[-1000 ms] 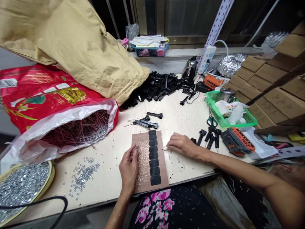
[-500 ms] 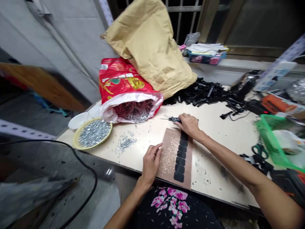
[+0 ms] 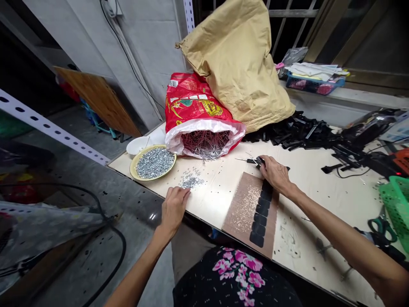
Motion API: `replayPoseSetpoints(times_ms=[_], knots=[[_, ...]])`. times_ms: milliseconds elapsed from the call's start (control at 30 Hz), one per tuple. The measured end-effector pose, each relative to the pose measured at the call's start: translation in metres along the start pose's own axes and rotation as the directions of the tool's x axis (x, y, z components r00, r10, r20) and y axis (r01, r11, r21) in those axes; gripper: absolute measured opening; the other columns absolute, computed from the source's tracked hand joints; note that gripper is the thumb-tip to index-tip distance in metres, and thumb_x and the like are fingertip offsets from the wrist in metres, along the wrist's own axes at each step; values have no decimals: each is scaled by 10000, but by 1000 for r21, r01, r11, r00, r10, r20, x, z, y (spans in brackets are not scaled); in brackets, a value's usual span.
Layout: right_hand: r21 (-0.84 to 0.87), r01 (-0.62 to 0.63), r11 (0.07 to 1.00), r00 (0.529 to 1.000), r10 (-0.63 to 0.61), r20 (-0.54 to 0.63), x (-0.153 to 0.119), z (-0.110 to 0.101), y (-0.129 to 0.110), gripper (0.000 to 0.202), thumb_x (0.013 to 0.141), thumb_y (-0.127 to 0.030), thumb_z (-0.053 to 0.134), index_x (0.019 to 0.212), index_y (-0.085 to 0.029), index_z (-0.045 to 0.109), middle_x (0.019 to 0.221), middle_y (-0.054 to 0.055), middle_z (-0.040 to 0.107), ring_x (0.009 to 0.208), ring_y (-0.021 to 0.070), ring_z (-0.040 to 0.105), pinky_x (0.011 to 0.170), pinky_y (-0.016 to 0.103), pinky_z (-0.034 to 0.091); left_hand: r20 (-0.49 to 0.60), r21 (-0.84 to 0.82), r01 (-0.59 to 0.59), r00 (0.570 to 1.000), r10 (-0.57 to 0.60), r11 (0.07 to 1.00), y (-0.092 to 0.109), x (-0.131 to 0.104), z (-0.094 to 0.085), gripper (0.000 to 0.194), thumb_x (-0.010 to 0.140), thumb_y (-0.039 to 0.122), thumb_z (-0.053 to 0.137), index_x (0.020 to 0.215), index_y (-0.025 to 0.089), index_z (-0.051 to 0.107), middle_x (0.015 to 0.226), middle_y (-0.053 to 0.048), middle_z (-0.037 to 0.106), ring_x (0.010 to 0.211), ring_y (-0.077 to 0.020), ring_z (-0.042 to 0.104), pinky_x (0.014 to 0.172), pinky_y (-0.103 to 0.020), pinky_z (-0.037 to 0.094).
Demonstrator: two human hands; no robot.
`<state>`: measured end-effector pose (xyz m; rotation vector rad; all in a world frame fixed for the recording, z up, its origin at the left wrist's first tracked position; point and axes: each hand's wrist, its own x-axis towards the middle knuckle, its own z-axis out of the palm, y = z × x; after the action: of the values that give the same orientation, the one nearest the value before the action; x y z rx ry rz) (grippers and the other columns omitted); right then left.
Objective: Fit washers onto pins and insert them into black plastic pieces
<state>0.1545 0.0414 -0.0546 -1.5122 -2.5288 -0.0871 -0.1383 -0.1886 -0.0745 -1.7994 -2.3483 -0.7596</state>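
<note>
My left hand (image 3: 174, 208) is at the table's front edge, its fingers curled and fingertips together just below a small loose pile of tiny silvery metal pieces (image 3: 191, 181). Whether anything is pinched there is hidden. Farther right, my right hand (image 3: 275, 174) is closed over black plastic parts (image 3: 255, 161) from which thin metal rods stick out to the left. Below that hand lies a brown board (image 3: 233, 215) with pale specks and a column of black, rounded-corner pieces (image 3: 260, 219).
A yellow bowl (image 3: 132, 167) heaped with small metal pieces stands left, beside a white bowl (image 3: 136, 145). A red bag (image 3: 191, 100) of long thin pins lies open behind, against a tan sack (image 3: 243, 72). Black parts (image 3: 303, 130), scissors (image 3: 381, 226) and a green basket (image 3: 399, 204) are rightward.
My left hand has moved left from beside the brown board to the loose pile of metal pieces. My right hand stays on the black parts. The view has turned left.
</note>
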Motion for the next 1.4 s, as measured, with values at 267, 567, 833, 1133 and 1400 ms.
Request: replayPoseSetpoints(times_ms=[267, 567, 833, 1133, 1400], knots=[[7, 42, 999, 992, -43, 122, -6, -9, 1, 347, 976, -346, 315, 1296, -305, 444, 988, 39, 614, 826, 172, 599, 596, 239, 365, 83, 73, -170, 983, 164, 983, -7, 19, 23, 239, 894, 316, 441, 893, 259, 673, 800, -80, 597, 851, -245, 504, 608, -300, 422], [181, 192, 965, 981, -190, -26, -22, -32, -28, 251, 958, -342, 397, 973, -223, 618, 976, 25, 602, 757, 125, 578, 535, 215, 333, 164, -123, -163, 969, 182, 979, -7, 31, 19, 218, 876, 330, 447, 795, 214, 612, 816, -87, 597, 867, -245, 528, 707, -333, 439], [538, 379, 753, 924, -333, -186, -60, -40, -93, 216, 912, -228, 495, 1051, -199, 658, 937, 44, 610, 765, 118, 581, 635, 214, 436, 426, -835, 517, 824, -374, 188, 62, 35, 20, 413, 668, 491, 697, 841, 135, 580, 739, -21, 615, 554, -98, 511, 524, -232, 418], [430, 293, 854, 956, -249, -157, -65, -46, -96, 212, 930, -298, 481, 1046, -274, 657, 947, 0, 627, 709, 90, 573, 523, 206, 311, 452, -892, 411, 810, -374, -187, 111, 42, 17, 330, 588, 302, 803, 784, 123, 608, 706, -10, 626, 596, -78, 549, 596, -226, 471], [278, 331, 902, 935, -274, -226, -68, -50, -96, 194, 930, -245, 461, 983, -222, 646, 894, 11, 635, 728, 103, 561, 565, 234, 300, 442, -895, 431, 821, -361, -116, 111, 42, 21, 354, 595, 295, 798, 861, 125, 639, 744, -6, 648, 618, -82, 577, 671, -259, 495]])
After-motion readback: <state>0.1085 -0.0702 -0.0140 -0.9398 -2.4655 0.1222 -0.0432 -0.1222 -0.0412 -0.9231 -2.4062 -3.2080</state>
